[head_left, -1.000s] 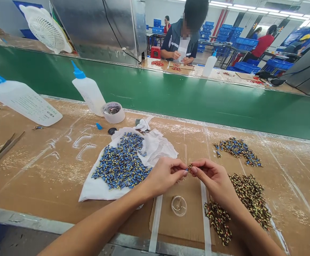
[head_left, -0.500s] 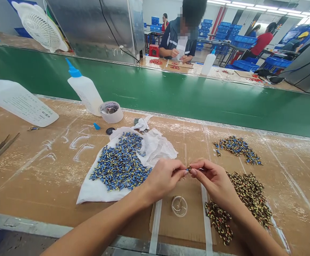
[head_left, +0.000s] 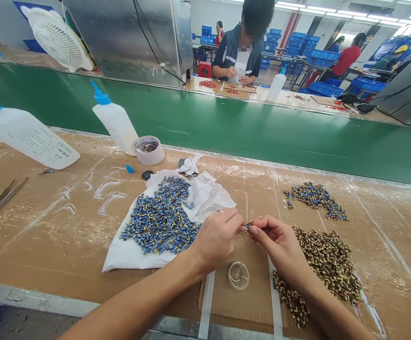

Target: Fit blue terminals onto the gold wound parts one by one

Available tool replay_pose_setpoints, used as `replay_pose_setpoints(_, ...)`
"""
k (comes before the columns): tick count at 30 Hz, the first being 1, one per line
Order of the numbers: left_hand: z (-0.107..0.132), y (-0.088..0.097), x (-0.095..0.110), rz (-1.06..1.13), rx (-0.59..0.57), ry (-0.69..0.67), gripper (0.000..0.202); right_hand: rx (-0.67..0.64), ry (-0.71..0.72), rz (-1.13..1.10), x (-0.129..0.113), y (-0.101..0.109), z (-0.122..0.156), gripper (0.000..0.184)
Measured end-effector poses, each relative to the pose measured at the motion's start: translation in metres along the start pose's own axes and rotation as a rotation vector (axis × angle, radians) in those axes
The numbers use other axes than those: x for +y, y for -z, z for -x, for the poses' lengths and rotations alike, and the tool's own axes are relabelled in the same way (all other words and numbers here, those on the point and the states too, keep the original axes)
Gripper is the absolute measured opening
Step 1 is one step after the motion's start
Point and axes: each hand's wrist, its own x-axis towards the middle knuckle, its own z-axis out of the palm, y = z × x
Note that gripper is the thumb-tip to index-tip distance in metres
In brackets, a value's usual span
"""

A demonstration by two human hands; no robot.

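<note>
Fingertips of my left hand [head_left: 218, 238] and my right hand [head_left: 278, 241] meet over the cardboard pad, both pinched at a tiny blue, yellow and dark piece [head_left: 249, 225]. Fingers cover much of it, so its exact kind is unclear. Below them stands a small clear cup [head_left: 238, 276] with a thin stick in it. Left of my left hand, a heap of small blue-and-yellow pieces [head_left: 159, 217] lies on a white bag [head_left: 120, 257]. Beside my right hand spreads a heap of dark-and-yellow pieces [head_left: 329, 264]; behind it is a smaller blue-and-dark pile [head_left: 314, 196].
A squeeze bottle [head_left: 116, 125] and a tape roll [head_left: 149, 150] stand behind the bag. Another bottle [head_left: 28, 137] is at left, near tweezers [head_left: 5, 200]. Past the green belt [head_left: 205, 118], a person [head_left: 239, 52] works at the opposite bench.
My left hand has turned so its back and a ring show more, with its fingers curled further. My right hand stays at the small piece. The view has shifted slightly.
</note>
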Motion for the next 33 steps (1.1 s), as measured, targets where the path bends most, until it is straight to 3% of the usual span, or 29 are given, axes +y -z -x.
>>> replay_pose_setpoints(8, 0.001, 0.000, -0.002, -0.118, -0.127, -0.036, 0.014, 0.008, 0.086, 0.101, 0.012, -0.003, 0.002, 0.016)
replay_pose_setpoints(17, -0.003, 0.007, -0.003, 0.156, -0.222, 0.147, 0.012, -0.030, 0.127, 0.177, 0.013, -0.005, 0.003, 0.018)
replay_pose_setpoints(23, -0.003, 0.005, -0.004, 0.065, -0.303, 0.079, 0.014, -0.068, 0.066, 0.243, 0.016, -0.003, 0.002, 0.019)
replay_pose_setpoints(33, -0.008, 0.005, -0.005, 0.282, -0.186, 0.173, 0.014, 0.010, 0.029, 0.086, 0.014, -0.004, -0.002, 0.017)
